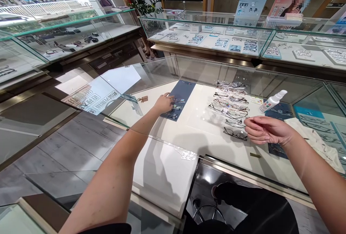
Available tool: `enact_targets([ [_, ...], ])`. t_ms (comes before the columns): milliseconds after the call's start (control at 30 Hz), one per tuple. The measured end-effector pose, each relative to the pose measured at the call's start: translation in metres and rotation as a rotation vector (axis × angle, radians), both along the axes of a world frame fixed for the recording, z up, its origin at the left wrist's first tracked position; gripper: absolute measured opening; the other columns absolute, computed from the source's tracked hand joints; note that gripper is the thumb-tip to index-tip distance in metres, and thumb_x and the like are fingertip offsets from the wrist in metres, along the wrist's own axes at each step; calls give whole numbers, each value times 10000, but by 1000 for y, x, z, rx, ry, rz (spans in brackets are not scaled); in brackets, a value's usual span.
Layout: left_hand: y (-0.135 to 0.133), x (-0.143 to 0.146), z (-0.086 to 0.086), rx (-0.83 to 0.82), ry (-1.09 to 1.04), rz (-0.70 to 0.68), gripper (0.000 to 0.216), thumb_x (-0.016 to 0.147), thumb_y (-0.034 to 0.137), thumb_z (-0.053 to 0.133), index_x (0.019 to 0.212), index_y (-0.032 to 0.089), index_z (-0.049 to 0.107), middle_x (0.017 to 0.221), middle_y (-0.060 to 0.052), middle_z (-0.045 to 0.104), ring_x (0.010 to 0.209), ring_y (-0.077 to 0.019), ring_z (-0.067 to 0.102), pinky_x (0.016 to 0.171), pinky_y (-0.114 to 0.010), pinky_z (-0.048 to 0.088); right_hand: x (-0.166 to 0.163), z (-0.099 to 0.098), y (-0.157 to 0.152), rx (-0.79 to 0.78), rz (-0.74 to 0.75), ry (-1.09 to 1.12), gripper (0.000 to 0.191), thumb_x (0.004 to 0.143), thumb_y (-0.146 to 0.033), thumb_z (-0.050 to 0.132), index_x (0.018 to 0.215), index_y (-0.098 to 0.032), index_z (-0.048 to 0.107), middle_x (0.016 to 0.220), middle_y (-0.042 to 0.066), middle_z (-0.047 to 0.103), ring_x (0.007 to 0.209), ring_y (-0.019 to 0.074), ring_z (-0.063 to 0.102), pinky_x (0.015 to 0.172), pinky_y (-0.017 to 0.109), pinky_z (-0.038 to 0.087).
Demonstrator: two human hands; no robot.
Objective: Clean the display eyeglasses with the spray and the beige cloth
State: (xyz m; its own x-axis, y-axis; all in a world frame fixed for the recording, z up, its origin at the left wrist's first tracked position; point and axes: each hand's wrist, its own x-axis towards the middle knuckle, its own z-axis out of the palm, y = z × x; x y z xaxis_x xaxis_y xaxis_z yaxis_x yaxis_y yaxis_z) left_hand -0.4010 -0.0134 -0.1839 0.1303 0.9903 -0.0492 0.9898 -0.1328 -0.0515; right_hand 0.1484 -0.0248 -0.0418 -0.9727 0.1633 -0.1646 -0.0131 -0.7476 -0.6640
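Observation:
My left hand [163,103] reaches far forward over a dark blue display mat [186,87]. Its bent fingers close on the near side of a pair of eyeglasses [179,101]; the thumb is mostly hidden. More eyeglasses [177,107] lie on the same mat, just below. To the right, my right hand [261,130] hovers with its fingers curled in and the thumb against them, and nothing shows in it. Beside it, a column of eyeglasses [229,109] runs across the white surface. A white spray bottle [273,101] stands behind that hand.
A glass display case [173,142] surrounds the work area. At the right lie a pale cloth [321,144] and a blue tray of glasses [316,124]. A small brown tag [144,98] lies left of the mat. More glass showcases [211,39] line the back.

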Motion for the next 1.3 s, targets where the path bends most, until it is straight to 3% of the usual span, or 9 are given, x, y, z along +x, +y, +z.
enact_targets([
  [167, 7, 8, 0, 43, 20, 11, 240, 948, 197, 638, 1086, 84, 798, 1594, -181, 661, 1473, -380, 465, 1128, -471, 404, 0, 1, -1, -6, -1, 7, 391, 1138, -349, 501, 841, -162, 671, 662, -39, 421, 501, 97, 271, 518, 229, 353],
  [333, 15, 13, -3, 59, 41, 44, 184, 942, 164, 673, 1065, 85, 784, 1512, -152, 713, 1440, -340, 477, 1125, -427, 368, -1, 1, -3, -11, 4, 21, 395, 1145, -342, 485, 848, -160, 672, 660, -39, 422, 497, 95, 269, 513, 226, 349],
  [567, 8, 17, 7, 44, 87, 146, 258, 983, 230, 596, 1122, 125, 786, 1572, -191, 659, 1503, -399, 463, 1140, -490, 364, 0, 2, 0, -6, 8, -5, 385, 1137, -370, 508, 834, -172, 640, 654, -49, 403, 492, 90, 261, 516, 222, 352],
  [700, -18, 30, 24, 38, 120, 237, 425, 1044, 285, 444, 1248, 69, 748, 1306, -292, 742, 1295, -442, 613, 1075, -549, 390, 0, 1, 3, 21, 30, -21, 394, 1128, -385, 535, 795, -181, 585, 634, -66, 358, 481, 81, 222, 501, 207, 335],
  [867, -85, 66, 46, -127, 136, 196, 515, 1092, 266, 305, 1220, 49, 754, 1044, -295, 787, 1005, -411, 730, 977, -554, 439, -2, 1, 8, 88, 59, -42, 421, 1137, -381, 517, 759, -196, 519, 607, -75, 333, 470, 81, 204, 491, 197, 326],
  [1000, -157, 100, 72, -303, 131, 117, 452, 1101, 314, 391, 953, 159, 789, 954, -220, 812, 925, -369, 767, 897, -480, 492, -4, 3, 13, 183, 117, -58, 421, 1135, -393, 528, 761, -204, 484, 603, -75, 362, 469, 76, 194, 505, 199, 333],
  [1133, -220, 130, 121, -517, 87, 36, 488, 1065, 483, 547, 678, 215, 670, 796, -132, 789, 729, -297, 731, 686, -376, 439, -5, 6, 17, 289, 172, -51, 476, 1154, -488, 478, 760, -223, 438, 587, -81, 338, 475, 83, 159, 477, 196, 291],
  [1233, -241, 154, 169, -736, -13, 6, 569, 1042, 563, 576, 585, 226, 550, 653, -84, 708, 592, -251, 635, 607, -367, 347, -1, 7, 24, 325, 244, -23, 527, 1159, -550, 435, 742, -233, 389, 564, -95, 303, 440, 68, 126, 442, 190, 235],
  [1300, -239, 172, 198, -674, -68, -9, 482, 1006, 523, 653, 623, 238, 583, 657, -53, 705, 605, -241, 627, 606, -365, 353, 4, 6, 30, 333, 259, 6, 525, 1154, -553, 455, 742, -235, 387, 550, -96, 318, 419, 65, 123, 418, 188, 212],
])
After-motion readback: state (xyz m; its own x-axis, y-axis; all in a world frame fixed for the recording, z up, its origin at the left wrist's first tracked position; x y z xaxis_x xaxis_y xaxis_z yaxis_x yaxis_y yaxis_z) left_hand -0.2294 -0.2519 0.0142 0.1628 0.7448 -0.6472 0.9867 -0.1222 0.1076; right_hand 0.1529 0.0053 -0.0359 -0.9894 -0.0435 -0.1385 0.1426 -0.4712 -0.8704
